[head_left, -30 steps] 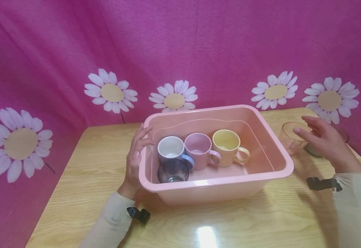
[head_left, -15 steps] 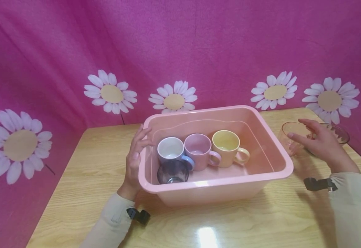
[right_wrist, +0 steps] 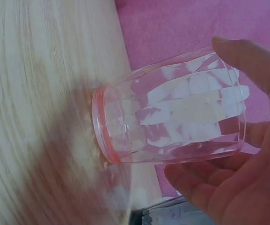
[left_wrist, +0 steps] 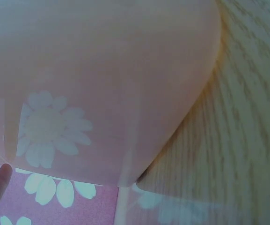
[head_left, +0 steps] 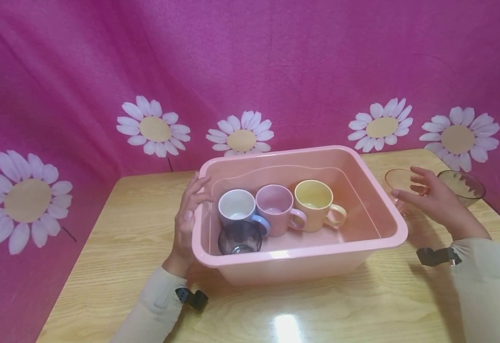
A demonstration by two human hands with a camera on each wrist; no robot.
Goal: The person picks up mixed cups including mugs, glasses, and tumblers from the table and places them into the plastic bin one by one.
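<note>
In the head view my left hand grips the left rim of a pink plastic tub, fingertips over the edge. A fingertip shows at the tub's edge in the left wrist view. To the tub's right, my right hand holds a clear pinkish drinking glass near its rim, thumb on one side and fingers on the other. The glass's base sits close to the table. Inside the tub stand a white-lined mug with a blue handle, a pink mug, a yellow mug and a dark glass.
A dark, smoky glass stands on the table just right of the right hand. The wooden table ends at a magenta cloth with daisies behind it. The tub's right wall rises beside the held glass.
My right hand has moved left and closed round the pinkish glass, which has shifted slightly left. The smoky glass behind it shows more fully. My left hand and the tub stay nearly still.
</note>
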